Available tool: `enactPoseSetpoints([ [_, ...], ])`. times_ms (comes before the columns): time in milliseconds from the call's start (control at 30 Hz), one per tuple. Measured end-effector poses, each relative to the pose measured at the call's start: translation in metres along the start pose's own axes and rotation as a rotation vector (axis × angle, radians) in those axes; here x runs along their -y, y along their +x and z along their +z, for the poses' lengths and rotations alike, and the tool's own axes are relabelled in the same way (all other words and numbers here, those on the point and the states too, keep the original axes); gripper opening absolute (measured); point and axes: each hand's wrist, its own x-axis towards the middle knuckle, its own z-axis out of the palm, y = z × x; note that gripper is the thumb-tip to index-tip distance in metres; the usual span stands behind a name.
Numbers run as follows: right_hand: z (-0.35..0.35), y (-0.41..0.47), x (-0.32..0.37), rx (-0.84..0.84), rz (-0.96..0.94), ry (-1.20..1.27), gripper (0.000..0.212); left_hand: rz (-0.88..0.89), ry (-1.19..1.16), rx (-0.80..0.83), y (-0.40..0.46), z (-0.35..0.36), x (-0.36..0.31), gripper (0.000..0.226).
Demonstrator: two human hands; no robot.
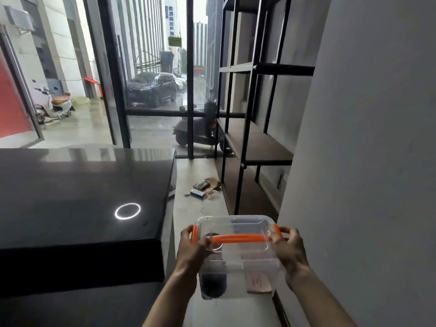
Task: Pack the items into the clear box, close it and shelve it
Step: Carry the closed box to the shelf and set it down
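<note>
I hold the clear box [245, 260] in the air in front of me, low and right of centre. Its transparent lid is on, with an orange carry handle [238, 238] across the top and orange clips at both ends. My left hand [192, 249] grips the left end, my right hand [291, 252] grips the right end. Through the wall I see a dark round item [213, 285] at the left and a pinkish flat item [258, 283] at the right. The black metal shelf unit [257, 147] with brown boards stands ahead on the right.
A dark glossy table [77, 197] fills the left, with a ring light reflected on it. Scraps and a small blue pack [205, 187] lie on the floor by the shelf's foot. A grey wall [365, 138] is close on the right. Glass panels ahead show scooters and cars outside.
</note>
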Motion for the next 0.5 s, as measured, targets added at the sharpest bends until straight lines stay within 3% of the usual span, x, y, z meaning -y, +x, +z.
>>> enactPoseSetpoints([
  [500, 0.085, 0.376, 0.099, 0.154, -0.070, 0.049, 0.026, 0.036, 0.010, -0.169, 0.342, 0.160, -0.061, 0.059],
])
